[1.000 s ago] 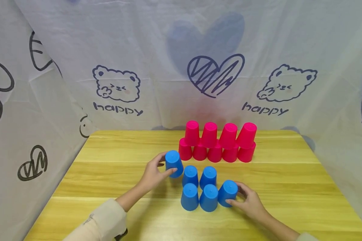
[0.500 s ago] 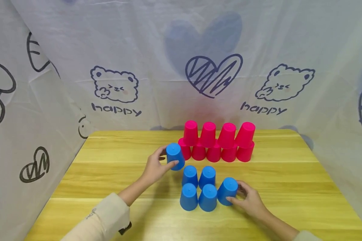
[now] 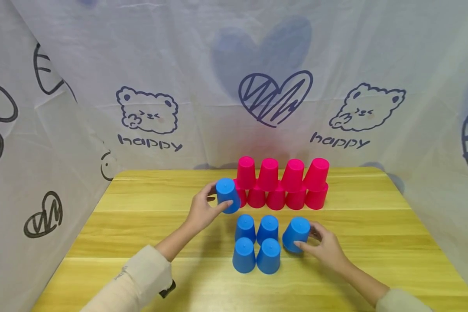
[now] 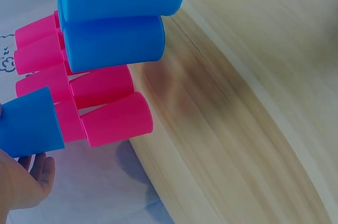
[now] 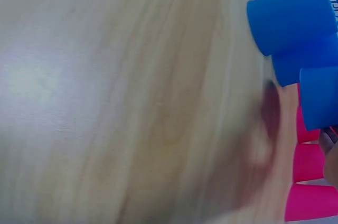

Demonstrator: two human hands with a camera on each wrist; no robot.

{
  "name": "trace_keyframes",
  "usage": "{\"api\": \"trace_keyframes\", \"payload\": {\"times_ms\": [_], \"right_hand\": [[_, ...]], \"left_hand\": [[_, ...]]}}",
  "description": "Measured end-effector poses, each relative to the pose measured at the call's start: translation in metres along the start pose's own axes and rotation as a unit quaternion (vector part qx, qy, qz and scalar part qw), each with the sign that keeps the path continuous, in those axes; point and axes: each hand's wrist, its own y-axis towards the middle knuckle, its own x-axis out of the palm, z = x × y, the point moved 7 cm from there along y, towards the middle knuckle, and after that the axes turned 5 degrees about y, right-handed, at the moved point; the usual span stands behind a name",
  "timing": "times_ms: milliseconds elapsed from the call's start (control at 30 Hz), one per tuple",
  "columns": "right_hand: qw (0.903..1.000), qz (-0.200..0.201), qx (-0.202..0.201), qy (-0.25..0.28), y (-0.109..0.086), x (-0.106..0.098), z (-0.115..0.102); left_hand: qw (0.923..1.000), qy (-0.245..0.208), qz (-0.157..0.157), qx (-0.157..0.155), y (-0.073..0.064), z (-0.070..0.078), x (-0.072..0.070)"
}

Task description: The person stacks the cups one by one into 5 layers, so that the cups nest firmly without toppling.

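Observation:
My left hand (image 3: 203,212) grips an upside-down blue cup (image 3: 226,195) between thumb and fingers. In the left wrist view that blue cup (image 4: 29,121) hangs above the table, near the left end of the pink cups. Farther right, my right hand (image 3: 327,249) holds another upside-down blue cup (image 3: 296,234), apart from the blue cups beside it; whether it touches the table I cannot tell. Between the hands several blue cups stand upside down in two short rows, among them a front one (image 3: 244,255) and a back one (image 3: 268,229).
Behind the blue cups, upside-down pink cups (image 3: 276,197) form two tiers, the upper ones (image 3: 270,173) resting across the lower. All stand on a wood-grain table (image 3: 374,242). A white printed cloth (image 3: 218,130) hangs behind its far edge.
My left hand has carried its blue cup farther back and slightly right, toward the pink cups. My right hand has moved its blue cup back, away from the front row.

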Motion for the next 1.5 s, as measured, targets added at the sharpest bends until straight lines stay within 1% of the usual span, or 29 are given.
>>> {"api": "trace_keyframes", "payload": {"times_ms": [167, 367, 433, 600, 700, 933, 1100, 1200, 1367, 1500], "right_hand": [[0.9998, 0.011, -0.014, -0.008, 0.007, -0.006, -0.010], [0.9994, 0.028, -0.011, -0.016, 0.012, -0.012, -0.016], [0.9993, 0.031, -0.008, -0.018, 0.013, -0.015, -0.018], [0.9991, 0.034, -0.006, -0.025, 0.015, -0.021, -0.025], [0.9987, 0.038, -0.015, -0.031, 0.017, -0.023, -0.030], [0.9966, 0.054, -0.043, -0.046, 0.028, -0.028, -0.043], [0.9962, 0.057, -0.049, -0.044, 0.036, -0.030, -0.052], [0.9961, 0.063, -0.047, -0.039, 0.041, -0.032, -0.057], [0.9955, 0.073, -0.050, -0.034, 0.048, -0.035, -0.069], [0.9953, 0.079, -0.051, -0.025, 0.056, -0.037, -0.080]], "left_hand": [[1.0000, -0.008, -0.004, 0.000, 0.002, 0.005, 0.003], [0.9999, -0.006, -0.005, -0.008, 0.005, 0.012, 0.005], [1.0000, -0.001, -0.003, -0.001, 0.007, 0.016, 0.005], [0.9999, -0.005, -0.002, 0.010, 0.011, 0.026, 0.003], [0.9999, -0.009, -0.003, 0.014, 0.014, 0.031, 0.003], [0.9994, 0.001, -0.007, 0.033, 0.020, 0.040, 0.001], [0.9989, 0.006, -0.013, 0.045, 0.026, 0.049, -0.002], [0.9989, 0.008, -0.013, 0.045, 0.029, 0.053, -0.004], [0.9993, 0.011, -0.014, 0.033, 0.036, 0.059, -0.005], [0.9993, 0.012, -0.014, 0.032, 0.041, 0.064, -0.006]]}}
